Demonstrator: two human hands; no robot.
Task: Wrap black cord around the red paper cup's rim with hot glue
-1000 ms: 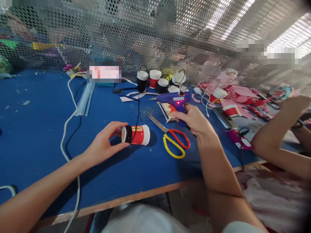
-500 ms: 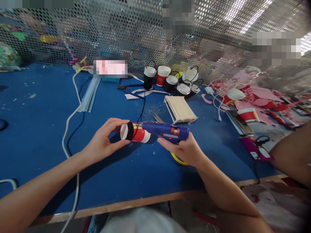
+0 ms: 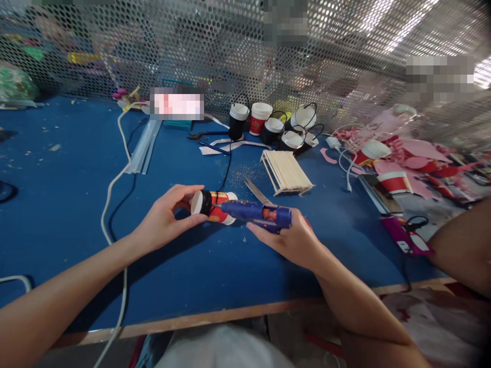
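Note:
On its side over the blue table lies a red and white paper cup (image 3: 222, 215), black cord (image 3: 207, 203) wound around its base end. My left hand (image 3: 169, 212) grips that end between thumb and fingers. A blue glue gun (image 3: 255, 213) is held in my right hand (image 3: 293, 240), its nozzle pointing left at the cup beside the wound cord. A loose length of the cord runs from the cup back toward the standing cups. Just behind the glue gun are scissors (image 3: 256, 190), their handles mostly hidden by my right hand.
Several black-wrapped cups (image 3: 273, 132) and a red cup (image 3: 260, 120) stand at the back, near pliers (image 3: 199, 136). A small wooden stick rack (image 3: 288, 173) sits before them. Clear glue sticks (image 3: 144, 148) and a white cable (image 3: 110, 194) lie left; pink scraps (image 3: 418, 151) lie right.
The glue gun has shifted slightly left and down, its nozzle now lower across the cup. More of the scissors' blades shows. My left hand keeps its hold on the cup.

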